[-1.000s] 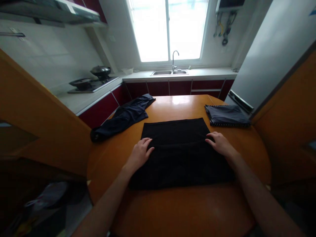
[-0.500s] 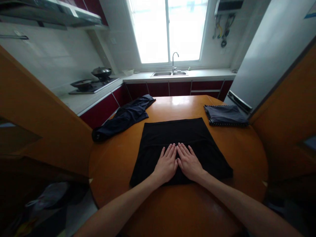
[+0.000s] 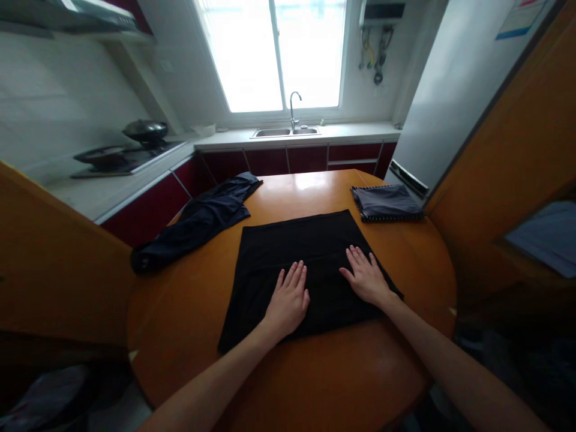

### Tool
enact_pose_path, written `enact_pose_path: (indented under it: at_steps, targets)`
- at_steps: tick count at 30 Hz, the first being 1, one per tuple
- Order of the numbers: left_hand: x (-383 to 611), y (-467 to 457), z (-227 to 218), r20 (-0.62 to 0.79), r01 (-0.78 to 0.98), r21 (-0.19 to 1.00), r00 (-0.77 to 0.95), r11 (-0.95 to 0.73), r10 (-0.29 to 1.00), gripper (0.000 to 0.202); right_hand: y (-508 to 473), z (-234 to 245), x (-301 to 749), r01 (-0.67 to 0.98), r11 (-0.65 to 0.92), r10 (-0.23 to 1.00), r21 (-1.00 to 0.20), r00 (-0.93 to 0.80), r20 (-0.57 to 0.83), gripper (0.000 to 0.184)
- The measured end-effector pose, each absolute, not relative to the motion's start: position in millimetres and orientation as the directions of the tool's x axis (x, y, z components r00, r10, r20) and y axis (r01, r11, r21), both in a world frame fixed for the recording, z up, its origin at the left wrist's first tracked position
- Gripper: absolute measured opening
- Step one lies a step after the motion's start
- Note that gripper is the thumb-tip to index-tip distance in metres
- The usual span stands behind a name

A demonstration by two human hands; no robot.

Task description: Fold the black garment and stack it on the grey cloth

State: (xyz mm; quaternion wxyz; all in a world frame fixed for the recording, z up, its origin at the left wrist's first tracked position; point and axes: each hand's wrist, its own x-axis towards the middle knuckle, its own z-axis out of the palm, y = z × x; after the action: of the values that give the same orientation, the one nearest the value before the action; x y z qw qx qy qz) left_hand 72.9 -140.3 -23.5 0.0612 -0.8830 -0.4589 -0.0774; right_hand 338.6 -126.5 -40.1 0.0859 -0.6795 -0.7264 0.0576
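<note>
A black garment (image 3: 292, 240), folded into a wide flat shape, lies on the wooden table (image 3: 189, 306) before me; its exact kind does not show. My left hand (image 3: 288, 298) rests flat on the middle of the cloth, palm down, fingers stretched out. Near the cloth's right edge, my right hand (image 3: 365, 277) lies palm down too, thumb spread from the fingers. Neither hand grips anything. The two hands are apart, with black fabric between them.
A crumpled dark navy garment (image 3: 198, 216) lies at the table's left edge. On the far right sits a folded grey cloth with a dotted black trim (image 3: 387, 203). Beyond the table are a counter with a sink (image 3: 272, 132), a stove with pans (image 3: 146, 130) and a fridge (image 3: 432, 90).
My hands were side by side at the cloth's middle. My right hand has slid to the right edge; the left stays near the middle. The view has turned slightly right.
</note>
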Motion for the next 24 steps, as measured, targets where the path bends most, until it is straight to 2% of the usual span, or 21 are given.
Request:
enact_pose_path:
  at_steps: [4,7,9,13,15,17,20,24]
  targets:
    - [72.7,-138.7,-25.1,0.199,0.817,-0.051,0.572,-0.575,0.796,0.056,-123.7,-38.5,349.9,0.971,-0.112,0.990,-0.212,0.129,0.065,0.076]
    - [72.1,-137.6,-26.5,0.208,0.811,-0.056,0.580,-0.583,0.787,0.055,-123.3,-37.2,362.6,0.925,-0.257,0.949,-0.281,0.296,0.105,0.074]
    - [71.6,-137.1,-27.0,0.217,0.810,-0.051,0.580,-0.584,0.785,0.055,-125.3,-34.4,375.7,0.886,-0.262,0.917,-0.384,0.352,0.187,0.067]
    - [71.2,-136.3,-27.2,0.217,0.811,-0.044,0.578,-0.583,0.787,0.055,-143.6,-25.1,404.2,0.722,-0.117,0.795,-0.682,0.479,0.371,0.051]
    - [71.3,-135.8,-27.3,0.224,0.809,-0.039,0.579,-0.586,0.784,0.055,-163.1,-22.7,412.2,0.623,-0.091,0.754,-0.777,0.553,0.354,0.041]
    - [71.5,-135.2,-27.7,0.231,0.807,-0.032,0.581,-0.590,0.781,0.056,-187.9,-24.1,413.0,0.572,-0.127,0.766,-0.811,0.576,0.286,0.034]
    - [71.4,-134.3,-28.4,0.225,0.805,-0.027,0.582,-0.592,0.781,0.055,-225.2,-30.3,404.8,0.576,-0.187,0.818,-0.796,0.540,0.198,0.032]
    - [71.0,-133.5,-29.0,0.213,0.804,-0.026,0.585,-0.594,0.783,0.055,-254.8,-35.5,395.5,0.607,-0.164,0.868,-0.778,0.464,0.179,0.033]
